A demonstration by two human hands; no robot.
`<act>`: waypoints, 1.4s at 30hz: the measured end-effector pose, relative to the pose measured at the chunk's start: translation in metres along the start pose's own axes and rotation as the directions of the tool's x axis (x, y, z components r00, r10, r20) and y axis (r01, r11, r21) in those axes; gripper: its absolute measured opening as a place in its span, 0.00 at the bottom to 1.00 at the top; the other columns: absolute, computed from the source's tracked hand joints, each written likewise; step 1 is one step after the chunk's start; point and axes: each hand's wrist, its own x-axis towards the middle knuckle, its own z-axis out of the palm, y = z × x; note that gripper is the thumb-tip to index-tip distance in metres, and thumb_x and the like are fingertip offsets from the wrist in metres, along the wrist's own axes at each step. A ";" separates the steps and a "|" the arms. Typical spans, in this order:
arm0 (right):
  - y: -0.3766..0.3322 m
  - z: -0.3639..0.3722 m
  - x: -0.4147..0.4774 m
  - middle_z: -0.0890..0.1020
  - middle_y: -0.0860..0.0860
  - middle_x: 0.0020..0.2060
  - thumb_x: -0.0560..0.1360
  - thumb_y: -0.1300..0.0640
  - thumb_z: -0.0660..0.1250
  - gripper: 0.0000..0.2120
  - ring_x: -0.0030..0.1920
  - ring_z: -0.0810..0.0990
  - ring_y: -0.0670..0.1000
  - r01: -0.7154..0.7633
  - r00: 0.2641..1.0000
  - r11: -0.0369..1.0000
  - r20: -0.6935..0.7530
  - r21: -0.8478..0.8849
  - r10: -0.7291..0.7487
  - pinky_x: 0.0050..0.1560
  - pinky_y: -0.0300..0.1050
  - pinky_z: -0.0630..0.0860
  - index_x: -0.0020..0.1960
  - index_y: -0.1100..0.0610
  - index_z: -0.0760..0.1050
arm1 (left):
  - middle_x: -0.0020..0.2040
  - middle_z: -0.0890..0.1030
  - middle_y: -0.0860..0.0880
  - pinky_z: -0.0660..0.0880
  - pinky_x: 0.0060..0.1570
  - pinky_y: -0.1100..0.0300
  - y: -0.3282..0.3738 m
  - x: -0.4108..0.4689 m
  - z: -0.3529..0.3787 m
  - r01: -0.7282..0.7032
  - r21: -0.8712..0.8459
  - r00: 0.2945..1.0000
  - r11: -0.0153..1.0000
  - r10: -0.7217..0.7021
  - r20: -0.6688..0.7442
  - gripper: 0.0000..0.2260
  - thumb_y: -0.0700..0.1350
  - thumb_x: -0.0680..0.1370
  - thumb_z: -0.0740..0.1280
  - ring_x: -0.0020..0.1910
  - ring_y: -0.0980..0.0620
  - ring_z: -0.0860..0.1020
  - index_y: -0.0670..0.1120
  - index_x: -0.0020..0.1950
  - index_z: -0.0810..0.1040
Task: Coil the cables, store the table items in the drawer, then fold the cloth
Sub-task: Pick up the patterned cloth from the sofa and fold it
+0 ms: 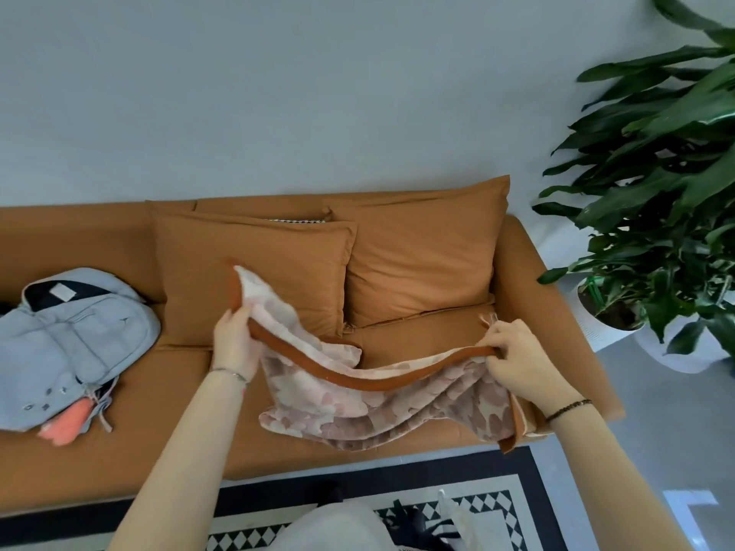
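Observation:
A pink and beige patterned cloth (pixel 382 407) with a rust-brown border hangs above the seat of an orange-brown sofa (pixel 159 427). My left hand (pixel 234 340) grips the bordered edge on the left, with one corner standing up above it. My right hand (pixel 513 355) grips the same edge on the right. Between the hands the border sags in a curve. The lower part of the cloth rests in loose folds on the seat near the sofa's front edge.
Two brown cushions (pixel 254 272) lean against the sofa back. A grey backpack (pixel 71 344) lies on the left seat with something orange-pink under it. A big potted plant (pixel 652 216) stands at the right. A black and white rug (pixel 497 507) lies below.

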 end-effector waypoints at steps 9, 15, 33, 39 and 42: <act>-0.009 -0.006 0.002 0.76 0.59 0.50 0.76 0.66 0.63 0.08 0.40 0.76 0.57 -0.503 0.863 0.829 -0.092 -0.244 0.497 0.46 0.51 0.79 0.52 0.57 0.75 | 0.54 0.85 0.40 0.79 0.57 0.48 -0.039 -0.067 0.059 0.108 0.341 0.909 0.934 -0.232 0.346 0.15 0.52 0.83 0.64 0.55 0.43 0.84 0.43 0.61 0.81; -0.045 0.007 0.005 0.80 0.51 0.32 0.77 0.49 0.69 0.16 0.36 0.80 0.55 -0.335 0.921 0.918 -0.133 0.211 0.366 0.37 0.48 0.78 0.34 0.56 0.75 | 0.57 0.83 0.45 0.77 0.61 0.53 -0.066 -0.089 0.084 -0.121 0.462 0.839 0.878 -0.158 0.520 0.11 0.49 0.84 0.62 0.59 0.47 0.81 0.49 0.63 0.78; -0.081 0.067 -0.028 0.83 0.42 0.43 0.84 0.53 0.57 0.13 0.44 0.82 0.41 -0.039 0.998 0.953 -0.038 0.302 0.053 0.47 0.42 0.80 0.64 0.42 0.76 | 0.48 0.84 0.52 0.79 0.52 0.57 -0.077 -0.127 0.086 -0.449 0.522 0.660 0.725 -0.125 0.741 0.07 0.42 0.81 0.65 0.49 0.54 0.82 0.53 0.55 0.80; -0.075 0.058 -0.030 0.83 0.42 0.47 0.80 0.42 0.63 0.12 0.50 0.82 0.43 0.046 0.990 0.931 0.108 0.362 -0.091 0.53 0.47 0.79 0.63 0.40 0.75 | 0.38 0.75 0.59 0.68 0.45 0.64 -0.063 -0.124 0.086 -0.599 0.487 0.562 0.636 -0.100 0.821 0.21 0.31 0.76 0.60 0.39 0.63 0.72 0.59 0.38 0.73; -0.077 0.059 -0.030 0.83 0.44 0.45 0.79 0.51 0.63 0.15 0.46 0.81 0.44 0.037 0.991 0.943 0.109 0.332 -0.078 0.50 0.48 0.80 0.64 0.40 0.73 | 0.45 0.70 0.55 0.66 0.47 0.70 -0.062 -0.116 0.086 -0.719 0.485 0.547 0.498 -0.024 0.836 0.17 0.29 0.75 0.59 0.43 0.63 0.70 0.52 0.42 0.73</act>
